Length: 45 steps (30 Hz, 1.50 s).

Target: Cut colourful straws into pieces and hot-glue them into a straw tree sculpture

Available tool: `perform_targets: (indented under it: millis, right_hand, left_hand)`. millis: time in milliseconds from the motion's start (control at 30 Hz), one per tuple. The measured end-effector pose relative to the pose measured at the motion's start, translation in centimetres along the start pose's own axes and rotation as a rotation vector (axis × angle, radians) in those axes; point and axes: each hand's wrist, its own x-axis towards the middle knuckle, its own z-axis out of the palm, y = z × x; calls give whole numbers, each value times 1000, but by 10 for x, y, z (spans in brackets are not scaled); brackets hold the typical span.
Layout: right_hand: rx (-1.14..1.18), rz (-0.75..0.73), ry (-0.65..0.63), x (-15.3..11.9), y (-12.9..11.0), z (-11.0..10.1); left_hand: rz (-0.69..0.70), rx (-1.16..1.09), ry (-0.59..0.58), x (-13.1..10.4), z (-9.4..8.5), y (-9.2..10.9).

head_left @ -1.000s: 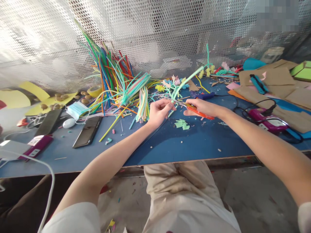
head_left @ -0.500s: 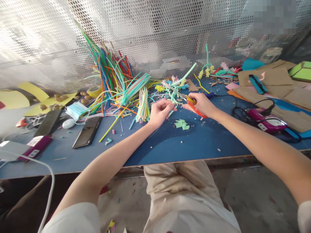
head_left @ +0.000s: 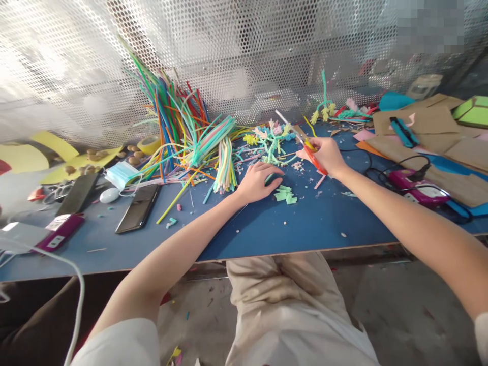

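Note:
My left hand (head_left: 259,182) rests low over the table, its thumb and fingers curved and apart. A dark greenish patch shows between them; what it is I cannot make out. Beside its fingertips lies a small pile of cut mint-green pieces (head_left: 285,194). My right hand (head_left: 327,155) grips scissors (head_left: 313,156) with red and yellow handles, the blades pointing up and left. Between and beyond the hands, a branching mint-green pipe-cleaner piece (head_left: 271,147) with pink and yellow fuzzy tips lies among scraps.
Bundled pipe cleaners (head_left: 213,137) stand left of centre against a perforated metal screen (head_left: 244,61). A phone (head_left: 138,208), a face mask (head_left: 122,174) and a purple power strip (head_left: 61,231) lie at left. Cardboard (head_left: 415,122) and another purple power strip (head_left: 417,188) with cables occupy the right.
My left hand has lowered slightly, its pinch loosened toward the mint-green pile. My right hand has drawn the scissors back to the right. The long mint-green pipe cleaner between them no longer shows.

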Motion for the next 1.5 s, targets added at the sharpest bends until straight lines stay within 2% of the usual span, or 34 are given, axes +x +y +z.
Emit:
perform_targets:
  millis: [133, 233, 400, 500, 600, 667, 800, 933, 1100, 1200, 1367, 1400, 1500]
  right_hand:
    - [560, 193, -37, -4, -1, 16]
    - [778, 200, -21, -11, -9, 27]
    - [797, 214, 94, -11, -8, 32]
    - [844, 288, 155, -5, -1, 29]
    - [949, 345, 216, 1, 5, 23]
    - [992, 380, 268, 4, 7, 19]
    - [975, 417, 312, 8, 9, 15]
    - [964, 385, 270, 6, 8, 18]
    - [923, 381, 205, 0, 5, 24]
    - [913, 379, 184, -3, 2, 26]
    - [873, 334, 165, -5, 3, 29]
    - [864, 325, 160, -5, 3, 31]
    - [849, 303, 151, -6, 3, 35]
  left_hand:
    - [-10, 201, 14, 2, 0, 0]
    - [-12, 380, 34, 12, -7, 5]
    - [60, 608, -83, 50, -13, 9]
    - [-41, 620, -114, 80, -4, 7]
    - [-134, 585, -305, 104, 8, 6]
    - [-171, 586, -378, 114, 15, 6]
    - [-107, 603, -434, 120, 18, 5]
    - [-96, 609, -399, 120, 14, 2]
    - [-121, 588, -501, 121, 12, -5]
    - [-93, 518, -386, 122, 9, -11]
    - [-153, 162, -28, 113, 0, -11]
    - [-132, 80, 16, 108, 0, -8]
    - [-93, -38, 45, 89, 3, 3]
